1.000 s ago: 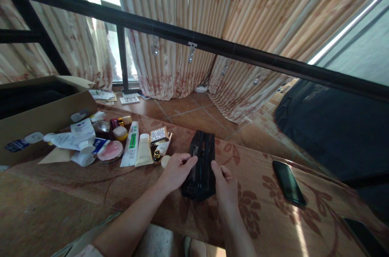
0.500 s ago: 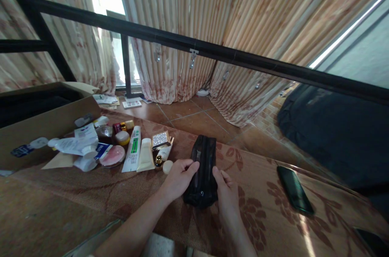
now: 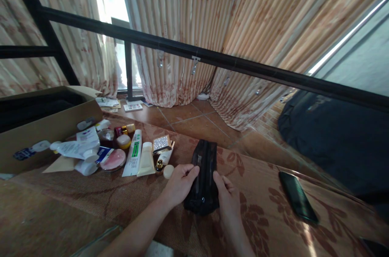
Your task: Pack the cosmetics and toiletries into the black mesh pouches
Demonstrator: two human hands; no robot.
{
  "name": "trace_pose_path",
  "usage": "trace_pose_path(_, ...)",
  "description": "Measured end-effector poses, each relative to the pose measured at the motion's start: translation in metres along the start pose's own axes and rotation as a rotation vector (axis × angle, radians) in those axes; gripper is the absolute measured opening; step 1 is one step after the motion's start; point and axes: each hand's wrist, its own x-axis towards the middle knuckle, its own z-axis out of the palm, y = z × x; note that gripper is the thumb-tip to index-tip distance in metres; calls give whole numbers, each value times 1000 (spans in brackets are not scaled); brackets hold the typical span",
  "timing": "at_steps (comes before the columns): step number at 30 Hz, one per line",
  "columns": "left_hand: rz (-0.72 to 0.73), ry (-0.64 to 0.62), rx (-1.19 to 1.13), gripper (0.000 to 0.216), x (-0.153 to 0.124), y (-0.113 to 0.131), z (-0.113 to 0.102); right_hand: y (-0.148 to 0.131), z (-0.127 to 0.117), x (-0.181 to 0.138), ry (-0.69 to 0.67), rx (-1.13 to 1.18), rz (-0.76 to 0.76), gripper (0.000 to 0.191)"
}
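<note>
Black pouch (image 3: 201,186): between my two hands, resting on the patterned cloth (image 3: 136,193) — zipper pull (image 3: 203,200) at the end nearer me.
Left hand (image 3: 181,183): grasping the pouch's left side, thumb on top.
Right hand (image 3: 226,192): grasping the pouch's right side, thumb at its edge.
Pale round item (image 3: 168,171): just beside my left hand.
Gold-capped bottle (image 3: 159,166): past that round item, left of my left hand.
Cream tube (image 3: 146,161), white-and-green tube (image 3: 133,156): side by side, farther left of the same hand.
Glittery compact (image 3: 161,144): ahead and left of my left hand.
Dark phone (image 3: 298,197): well apart, right of my right hand.
</note>
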Motion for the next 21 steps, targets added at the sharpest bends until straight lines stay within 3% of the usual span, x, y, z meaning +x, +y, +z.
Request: trace_pose_path(21, 8, 19, 14, 48, -2, 5, 0, -5, 0, -1, -10, -35, -6, 46)
